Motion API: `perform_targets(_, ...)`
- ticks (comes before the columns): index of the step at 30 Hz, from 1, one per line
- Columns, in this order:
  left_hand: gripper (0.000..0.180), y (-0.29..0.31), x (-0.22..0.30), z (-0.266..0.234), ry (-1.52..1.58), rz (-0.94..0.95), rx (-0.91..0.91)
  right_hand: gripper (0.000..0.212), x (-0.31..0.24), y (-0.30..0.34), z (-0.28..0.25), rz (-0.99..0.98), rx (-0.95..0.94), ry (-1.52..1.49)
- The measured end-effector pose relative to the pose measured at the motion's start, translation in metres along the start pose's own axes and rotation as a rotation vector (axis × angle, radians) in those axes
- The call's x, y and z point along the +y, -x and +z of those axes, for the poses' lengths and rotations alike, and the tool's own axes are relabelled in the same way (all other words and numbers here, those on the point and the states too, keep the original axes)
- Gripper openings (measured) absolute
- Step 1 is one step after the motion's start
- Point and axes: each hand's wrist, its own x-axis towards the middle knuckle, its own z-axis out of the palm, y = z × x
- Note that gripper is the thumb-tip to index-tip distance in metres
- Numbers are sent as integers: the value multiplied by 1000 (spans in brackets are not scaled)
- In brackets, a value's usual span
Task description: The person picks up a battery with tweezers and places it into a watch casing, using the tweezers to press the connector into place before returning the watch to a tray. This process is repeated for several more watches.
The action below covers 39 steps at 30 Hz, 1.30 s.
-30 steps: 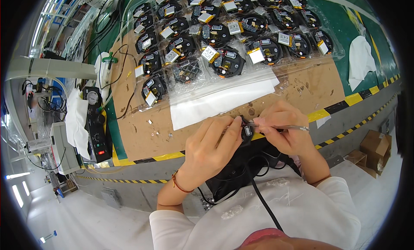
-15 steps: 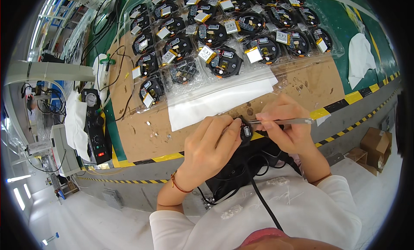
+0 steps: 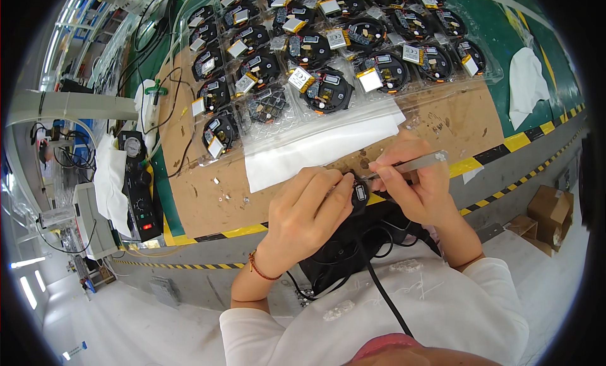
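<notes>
Cardboard [image 3: 456, 124] bears a tray [image 3: 268, 137] of devices [image 3: 331, 94]; left hand [image 3: 306, 205] holds a black part [image 3: 360, 197], right hand [image 3: 413, 181] tweezers [image 3: 426, 161].

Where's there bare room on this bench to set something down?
Brown cardboard right of the white sheet, between clear tray and striped tape, is largely bare. Another patch, with few white bits, lies between the control box and left hand. Crowded: the tray, bearing round black assemblies, and the left side, with cables.

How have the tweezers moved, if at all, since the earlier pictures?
Yes. The back end of the tweezers has swung upward in view, from below the upper striped tape to above it.
</notes>
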Motion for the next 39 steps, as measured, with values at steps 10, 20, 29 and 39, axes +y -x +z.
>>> perform_targets(10, 26, -3, 1, -2, 55, -6, -30, 12, -2, -1, -1, 8, -8, -1)
perform_targets(20, 28, -2, 6, 3, 108, -149, 2, 12, 0, 3, -7, -106, -74, 87)
perform_targets(29, 24, 0, 9, 9, 62, -185, 72, 14, 2, 4, -10, -156, -78, 91)
perform_targets(39, 20, -5, 11, 6, 103, -207, 51, 14, -4, 0, -4, -53, -3, 25)
